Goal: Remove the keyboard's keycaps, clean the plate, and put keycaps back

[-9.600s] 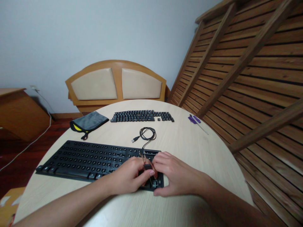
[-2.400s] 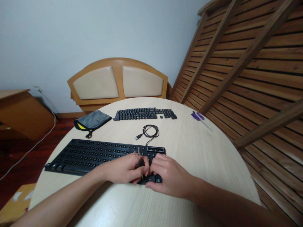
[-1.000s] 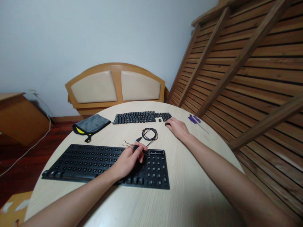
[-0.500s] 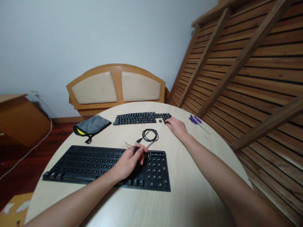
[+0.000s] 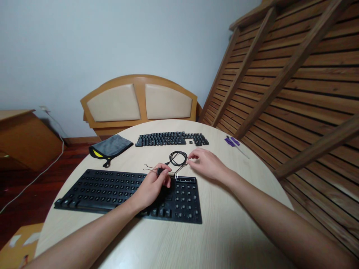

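Observation:
A black keyboard (image 5: 106, 188) with many of its keycaps off lies across the near left of the table. Over its right half is my left hand (image 5: 153, 185), closed around a wire keycap puller (image 5: 159, 171) with a dark handle; its thin wires stick out to the left. My right hand (image 5: 206, 162) hovers just right of the coiled USB cable (image 5: 178, 158), fingers loosely bent and apart, with nothing visible in them. Beyond the cable, removed keycaps (image 5: 162, 139) stand in rows, and a single keycap (image 5: 191, 142) sits in a gap among them.
A grey cloth (image 5: 112, 145) with a yellow underside lies at the table's left. Purple brush-like pieces (image 5: 232, 141) rest near the right edge. The round table (image 5: 224, 209) stands by a wooden headboard (image 5: 141, 101) and slatted wooden panel (image 5: 280, 93).
My right hand has left the keycaps at the back right and come back toward me and left, beside the cable. My left hand keeps the puller over the keyboard.

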Available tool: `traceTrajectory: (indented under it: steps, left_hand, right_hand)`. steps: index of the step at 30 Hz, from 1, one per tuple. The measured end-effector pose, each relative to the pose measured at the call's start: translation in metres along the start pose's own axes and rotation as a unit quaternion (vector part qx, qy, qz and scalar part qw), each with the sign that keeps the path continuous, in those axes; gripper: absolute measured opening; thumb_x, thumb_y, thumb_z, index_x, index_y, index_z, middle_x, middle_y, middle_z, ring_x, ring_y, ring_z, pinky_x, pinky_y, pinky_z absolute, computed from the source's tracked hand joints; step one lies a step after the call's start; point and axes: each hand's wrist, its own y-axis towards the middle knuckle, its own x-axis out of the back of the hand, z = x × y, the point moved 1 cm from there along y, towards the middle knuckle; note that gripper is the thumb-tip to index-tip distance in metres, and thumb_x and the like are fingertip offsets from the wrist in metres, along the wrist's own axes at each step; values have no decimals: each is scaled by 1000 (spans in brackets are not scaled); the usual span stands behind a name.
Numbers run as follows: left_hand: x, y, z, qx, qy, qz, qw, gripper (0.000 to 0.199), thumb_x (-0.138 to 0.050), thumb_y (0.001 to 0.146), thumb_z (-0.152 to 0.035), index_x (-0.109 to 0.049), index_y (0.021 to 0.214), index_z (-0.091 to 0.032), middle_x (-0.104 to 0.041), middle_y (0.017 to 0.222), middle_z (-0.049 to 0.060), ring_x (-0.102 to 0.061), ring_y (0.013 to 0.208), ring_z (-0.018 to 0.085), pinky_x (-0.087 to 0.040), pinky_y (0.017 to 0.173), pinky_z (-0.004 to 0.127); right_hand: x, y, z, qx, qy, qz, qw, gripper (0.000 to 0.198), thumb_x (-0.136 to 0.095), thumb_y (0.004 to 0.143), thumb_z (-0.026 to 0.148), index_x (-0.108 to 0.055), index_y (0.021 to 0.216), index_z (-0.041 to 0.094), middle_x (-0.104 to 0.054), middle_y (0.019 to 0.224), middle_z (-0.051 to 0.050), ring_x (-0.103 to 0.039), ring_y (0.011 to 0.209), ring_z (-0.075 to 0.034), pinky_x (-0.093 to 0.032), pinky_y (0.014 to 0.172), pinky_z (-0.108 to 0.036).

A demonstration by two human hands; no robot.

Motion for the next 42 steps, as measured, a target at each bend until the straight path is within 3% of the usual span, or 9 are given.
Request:
traceTrajectory:
  steps: [3,7,12,17,22,25,31,37,42]
  left_hand:
    - [3,2,-3,-14,13,-22,1000,33,-47,98,-50,-53,100,-17,-57,62,-4,-50,61,14,-39,66,28]
    - [6,2,-5,-21,19,-19,999,36,-48,98,-50,-56,104,-16,-57,65,-4,-49,62,14,-39,65,27]
    - [7,1,-6,-27,29,-8,999,37,-51,97,-49,-60,107,-15,-56,68,-3,-51,64,14,-39,63,26]
    - [5,-4,-10,-30,47,11,998,35,-51,97,-46,-62,106,-15,-59,71,-1,-55,67,15,-42,64,26]
    - [0,-9,-14,-61,120,61,989,33,-49,99,-41,-66,87,-15,-63,77,2,-58,73,16,-46,71,29]
    - [-3,-12,-17,-71,139,92,984,30,-48,99,-38,-68,91,-16,-65,79,3,-59,73,16,-47,70,28]
    - [-8,-17,-23,-92,172,123,973,25,-47,100,-30,-70,95,-19,-69,83,3,-62,76,17,-48,75,30]
    - [-9,-18,-24,-113,183,126,968,25,-48,100,-31,-70,94,-20,-71,88,4,-64,78,18,-49,77,31]
    - [-5,-17,-25,-107,186,95,972,25,-48,99,-30,-70,96,-18,-71,88,4,-64,79,18,-49,75,29]
  right_hand:
    - [1,-26,32,103,94,55,989,23,-65,91,38,-69,106,21,-68,109,-8,-60,107,-23,-46,95,-37]
    - [-10,-47,49,183,112,102,971,41,-69,88,45,-66,122,24,-58,135,-9,-49,128,-27,-37,110,-45]
    - [-18,-50,43,174,117,120,970,36,-71,87,40,-67,118,23,-57,138,-9,-49,129,-26,-37,111,-44]
    - [-5,-48,28,168,130,142,967,33,-69,88,38,-67,117,23,-56,141,-9,-48,132,-25,-35,114,-43]
    - [6,-49,7,139,121,154,971,35,-67,89,38,-67,121,24,-53,146,-9,-42,138,-28,-31,116,-48]
    - [9,-50,1,137,119,139,974,35,-69,86,37,-69,118,23,-54,145,-10,-41,139,-29,-31,116,-50]
    - [13,-53,12,191,153,134,960,28,-80,76,42,-71,96,24,-60,130,-8,-45,132,-27,-36,112,-45]
    - [4,-55,25,220,170,139,950,47,-82,72,46,-66,108,22,-59,129,-9,-47,129,-27,-37,110,-43]
    - [-1,-53,25,212,154,163,951,45,-83,72,46,-64,105,21,-63,121,-8,-54,116,-25,-41,103,-40]
